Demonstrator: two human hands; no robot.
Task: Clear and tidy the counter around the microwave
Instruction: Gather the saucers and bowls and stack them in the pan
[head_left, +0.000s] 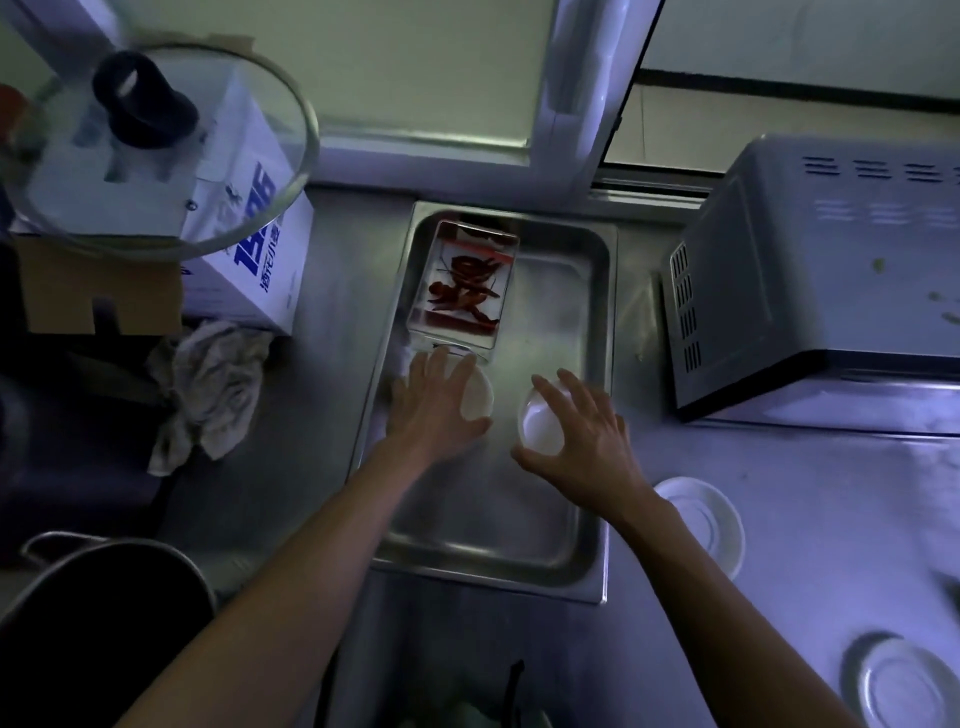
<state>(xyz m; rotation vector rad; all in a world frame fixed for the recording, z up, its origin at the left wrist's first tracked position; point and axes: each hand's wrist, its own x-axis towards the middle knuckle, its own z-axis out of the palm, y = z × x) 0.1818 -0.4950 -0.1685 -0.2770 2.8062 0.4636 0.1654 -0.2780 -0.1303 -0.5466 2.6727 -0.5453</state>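
Observation:
Both hands are over a steel tray (582, 499) set on the counter left of the microwave (831, 291). My left hand (431, 405) holds a small white bowl (478, 397) from above, fingers spread round its rim. My right hand (587, 441) grips a second small white bowl (540, 423), thumb at its near edge and fingers on its far side. A clear plastic box (462, 283) with dried red chillies lies at the tray's far left, just beyond the left bowl.
A white saucer (701, 519) sits on the counter right of the tray, another plate (893, 680) near the front right. A crumpled cloth (213, 384), a printed carton (254, 244), a glass lid (156, 140) and a dark pot (104, 623) crowd the left side.

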